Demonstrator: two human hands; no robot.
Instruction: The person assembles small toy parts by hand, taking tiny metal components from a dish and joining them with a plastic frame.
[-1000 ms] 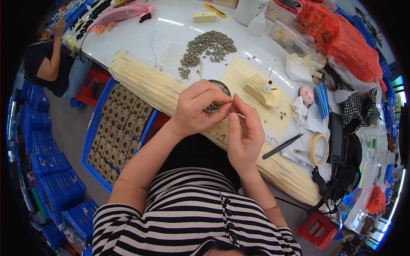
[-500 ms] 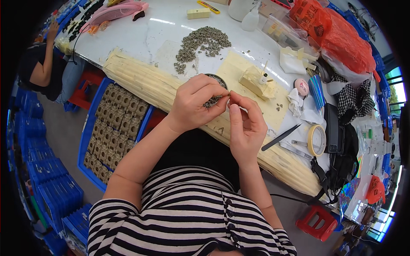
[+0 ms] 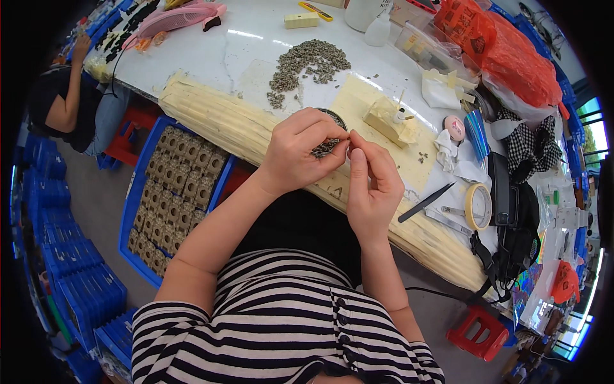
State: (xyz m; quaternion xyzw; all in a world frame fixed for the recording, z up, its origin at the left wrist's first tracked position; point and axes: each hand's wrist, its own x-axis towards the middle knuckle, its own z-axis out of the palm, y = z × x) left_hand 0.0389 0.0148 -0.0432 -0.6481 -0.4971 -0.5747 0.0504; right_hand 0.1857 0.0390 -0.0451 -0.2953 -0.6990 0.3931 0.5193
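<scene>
Over the table's padded front edge, my left hand (image 3: 300, 150) and my right hand (image 3: 374, 182) meet at the fingertips. Both are closed in a pinch. Whatever sits between the fingers is too small and too covered to name. Behind the left hand, a round dish (image 3: 332, 120) of small grey parts shows partly past the fingers. Farther back lies a loose pile of small grey-brown parts (image 3: 313, 61). Right of the hands, a taped block (image 3: 389, 120) with a small bottle (image 3: 401, 115) rests on a cream sheet (image 3: 348, 96).
Black tweezers (image 3: 427, 201), a metal ruler (image 3: 448, 222) and a tape roll (image 3: 478, 206) lie at right. Red plastic bags (image 3: 511, 64) stand at the back right. A blue crate (image 3: 137, 256) of tan blocks sits below left. Another person (image 3: 61, 96) is at far left.
The whole view has shifted slightly, so the table things appear a little to the right. My hands stay together at the fingertips, with only small finger movement.
</scene>
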